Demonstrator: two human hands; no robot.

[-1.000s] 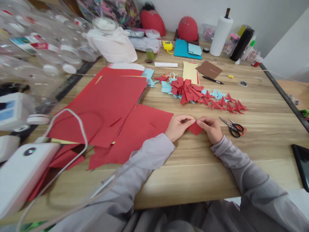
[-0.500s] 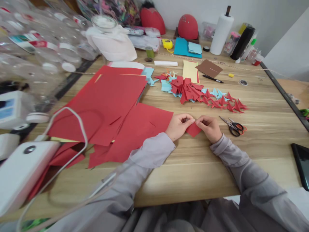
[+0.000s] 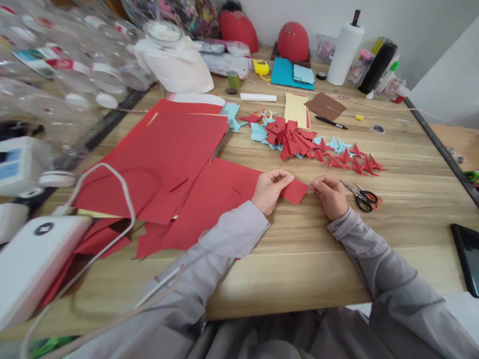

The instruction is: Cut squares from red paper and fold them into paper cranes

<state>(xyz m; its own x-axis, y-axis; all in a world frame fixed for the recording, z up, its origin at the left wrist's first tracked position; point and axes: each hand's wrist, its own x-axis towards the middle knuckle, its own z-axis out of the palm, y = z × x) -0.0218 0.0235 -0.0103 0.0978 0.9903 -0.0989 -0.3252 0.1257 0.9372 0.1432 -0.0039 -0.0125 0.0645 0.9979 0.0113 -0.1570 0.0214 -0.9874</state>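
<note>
My left hand (image 3: 270, 190) pinches a small square of red paper (image 3: 295, 191) between thumb and fingers, just above the table. The square lies flat and slants down to the right. Close to its right corner is my right hand (image 3: 330, 196), thumb and fingertips pressed together; whether they grip anything is too small to tell. Black-handled scissors (image 3: 362, 198) lie right of my right hand, over an orange-handled pair (image 3: 378, 199). Under and beside my left forearm spreads a large red sheet (image 3: 209, 204).
Folded red paper pieces (image 3: 290, 137) and light blue ones lie in a row beyond my hands. A stack of red sheets (image 3: 160, 154) is at the left, near a white device with a cable (image 3: 48, 249). Plastic bottles (image 3: 75, 75) crowd the far left. A phone (image 3: 466, 257) sits at the right edge.
My hands have moved apart. The red square has shifted slightly left and up with my left hand and shows more of its surface; my right hand has drawn a little to the right.
</note>
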